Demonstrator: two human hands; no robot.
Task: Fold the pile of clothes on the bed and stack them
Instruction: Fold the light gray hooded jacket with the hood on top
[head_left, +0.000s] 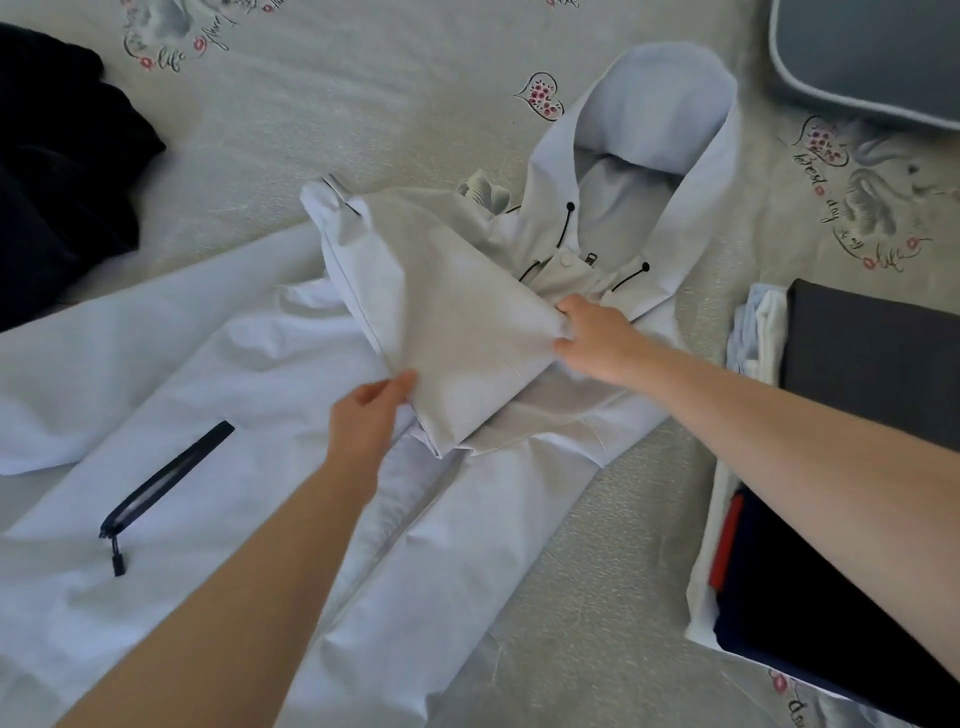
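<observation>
A white hooded jacket lies spread on the bed, hood pointing to the far right, a dark pocket zipper on its near left. One sleeve is folded across the chest. My left hand pinches the sleeve's near edge. My right hand grips the sleeve's right corner, just below the collar with its black drawcords. Folded clothes are stacked at the right: a dark grey piece farther away and a navy piece with a red stripe nearer.
A heap of black clothing sits at the far left. A grey pillow lies at the top right corner. The bedsheet is pale grey with heart and swan prints.
</observation>
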